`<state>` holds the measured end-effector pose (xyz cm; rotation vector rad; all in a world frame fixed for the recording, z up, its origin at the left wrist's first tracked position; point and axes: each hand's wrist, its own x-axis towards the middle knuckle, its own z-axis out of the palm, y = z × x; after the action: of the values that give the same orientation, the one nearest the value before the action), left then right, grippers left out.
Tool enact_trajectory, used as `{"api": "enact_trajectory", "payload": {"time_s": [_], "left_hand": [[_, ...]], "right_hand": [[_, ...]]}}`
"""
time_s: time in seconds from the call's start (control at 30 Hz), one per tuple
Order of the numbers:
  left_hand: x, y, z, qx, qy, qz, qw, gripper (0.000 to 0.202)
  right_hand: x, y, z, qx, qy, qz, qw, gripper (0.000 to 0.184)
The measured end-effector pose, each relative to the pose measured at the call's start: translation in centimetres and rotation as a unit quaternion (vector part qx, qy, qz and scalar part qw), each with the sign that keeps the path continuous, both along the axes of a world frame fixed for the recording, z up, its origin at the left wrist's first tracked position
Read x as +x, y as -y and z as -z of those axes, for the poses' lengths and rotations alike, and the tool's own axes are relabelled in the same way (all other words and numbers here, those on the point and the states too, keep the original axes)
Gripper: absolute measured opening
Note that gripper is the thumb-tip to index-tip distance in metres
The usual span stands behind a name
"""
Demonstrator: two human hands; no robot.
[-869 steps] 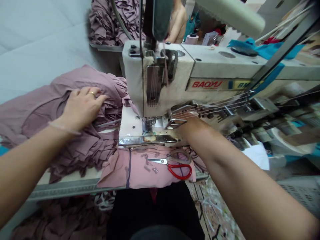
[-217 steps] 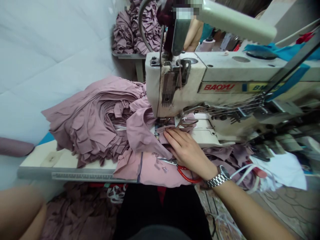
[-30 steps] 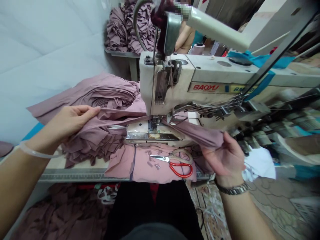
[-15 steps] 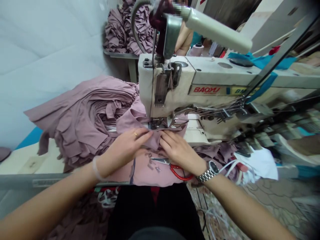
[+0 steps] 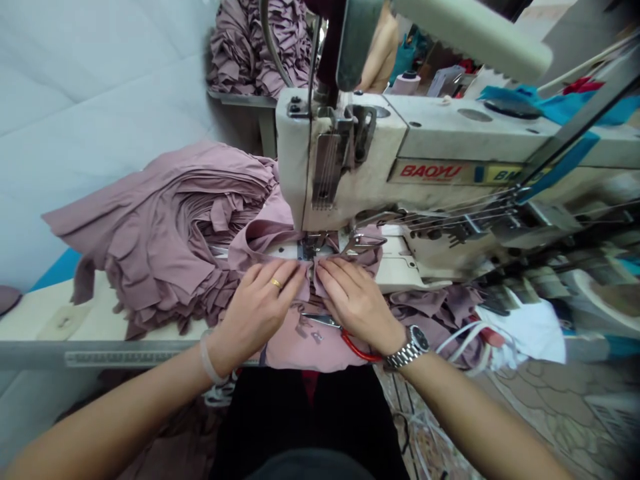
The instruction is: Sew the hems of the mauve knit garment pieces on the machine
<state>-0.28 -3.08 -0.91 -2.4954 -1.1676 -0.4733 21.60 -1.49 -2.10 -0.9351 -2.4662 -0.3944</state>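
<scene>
My left hand [image 5: 263,297], with a ring on one finger, is closed on the left part of a mauve fabric piece [image 5: 255,243] just in front of the presser foot [image 5: 311,248]. Right of it, my right hand [image 5: 356,300] holds the fabric's other side, fingers together and fingertips close to the left hand's. A narrow gap shows between the two held fabric edges; the thumbs are mostly hidden. Above stands the white sewing machine [image 5: 345,160]. Scissors with red handles [image 5: 357,350] lie under my right hand on a pink cloth [image 5: 295,350], beside small metal parts [image 5: 317,337].
A thick stack of mauve cut pieces [image 5: 165,233] covers the table at left. More fabric [image 5: 435,313] and a white cloth [image 5: 533,330] lie at right. Threads and looper parts run along the machine's right. Behind, another person's arm [image 5: 380,53] shows near piled fabric [image 5: 260,47].
My left hand has shifted slightly down, and its fingers now lie flatter on the fabric. The fabric at the left has opened into a loop, baring the machine bed. The view has moved a little closer.
</scene>
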Motion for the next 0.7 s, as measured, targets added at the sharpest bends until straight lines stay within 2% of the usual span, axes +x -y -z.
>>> {"api": "enact_trajectory", "payload": {"time_s": [0.2,0.27,0.5,0.7], "left_hand": [[0.5,0.0,0.1,-0.004,-0.012,-0.020,1.000,0.045],[0.8,0.0,0.2,0.001,-0.010,-0.015,1.000,0.042],[1.1,0.0,0.3,0.001,-0.002,-0.014,1.000,0.041],[0.7,-0.4,0.3,-0.013,-0.001,-0.002,1.000,0.041]], "right_hand": [[-0.7,0.5,0.2,-0.076,-0.153,0.011,0.985,0.031],[-1.0,0.8,0.2,-0.075,-0.133,0.009,0.988,0.032],[-1.5,1.2,-0.4,-0.004,-0.015,0.023,1.000,0.030],[-1.7,0.9,-0.5,-0.034,-0.028,0.028,0.999,0.032]]}}
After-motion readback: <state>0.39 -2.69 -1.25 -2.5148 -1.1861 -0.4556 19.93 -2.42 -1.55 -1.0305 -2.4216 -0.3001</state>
